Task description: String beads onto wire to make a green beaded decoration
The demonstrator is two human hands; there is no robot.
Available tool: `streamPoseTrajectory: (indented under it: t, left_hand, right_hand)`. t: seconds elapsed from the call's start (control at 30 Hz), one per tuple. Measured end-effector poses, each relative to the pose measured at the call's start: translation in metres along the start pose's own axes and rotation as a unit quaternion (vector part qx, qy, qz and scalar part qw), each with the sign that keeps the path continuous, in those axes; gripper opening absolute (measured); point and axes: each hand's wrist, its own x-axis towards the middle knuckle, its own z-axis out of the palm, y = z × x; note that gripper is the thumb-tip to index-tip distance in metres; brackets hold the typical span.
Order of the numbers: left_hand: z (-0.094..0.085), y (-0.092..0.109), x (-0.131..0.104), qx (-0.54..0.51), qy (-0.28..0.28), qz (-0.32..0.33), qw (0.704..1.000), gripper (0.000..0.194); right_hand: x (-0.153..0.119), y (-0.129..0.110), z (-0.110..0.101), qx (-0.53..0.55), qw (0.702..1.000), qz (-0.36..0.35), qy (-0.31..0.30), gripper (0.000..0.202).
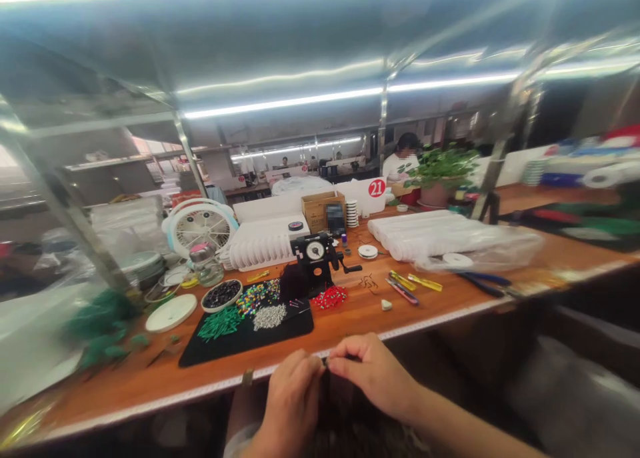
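Note:
My left hand (295, 391) and my right hand (367, 371) meet at the front edge of the wooden bench (350, 321), fingertips close together. Both are closed in a pinch around something small and dark that I cannot make out. Beyond them lies a black mat (295, 323) bearing green pieces (220, 323), silvery pieces (271, 317) and multicoloured beads (251, 299). A white dish (204, 306) of black pieces stands at the mat's back corner. Red pieces (331, 297) lie right of the mat, in front of a black hand-cranked machine with a round dial (315, 250).
At the right lie yellow-handled tools (425, 283), a cutter knife (403, 291), blue-handled pliers (483, 283) and plastic-wrapped white rolls (435, 235). A fan (203, 226), a glass jar (207, 271) and a white round lid (171, 313) stand left. Metal posts (384, 125) rise from the bench; a person (400, 161) sits behind.

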Motion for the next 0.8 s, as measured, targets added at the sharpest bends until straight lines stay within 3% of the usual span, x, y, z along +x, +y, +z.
streamPoseTrajectory:
  t: [0.2,0.47,0.6,0.8]
  left_hand:
    - [-0.004,0.006,0.001,-0.076,-0.018,-0.100,0.992,0.024]
    - [0.000,0.004,-0.003,-0.090,-0.026,-0.116,0.989,0.026]
    - [0.000,0.006,-0.002,-0.105,-0.033,-0.137,0.984,0.028]
    - [-0.010,0.017,0.003,-0.194,-0.062,-0.278,0.939,0.033]
  right_hand:
    - [-0.002,-0.005,-0.005,-0.043,0.999,-0.023,0.002,0.016]
    - [-0.002,-0.001,-0.005,-0.082,0.996,-0.025,0.015,0.019]
    - [-0.003,0.003,-0.002,-0.164,0.982,-0.092,0.031,0.021]
    - [-0.007,0.006,0.002,-0.239,0.957,-0.150,0.063,0.024]
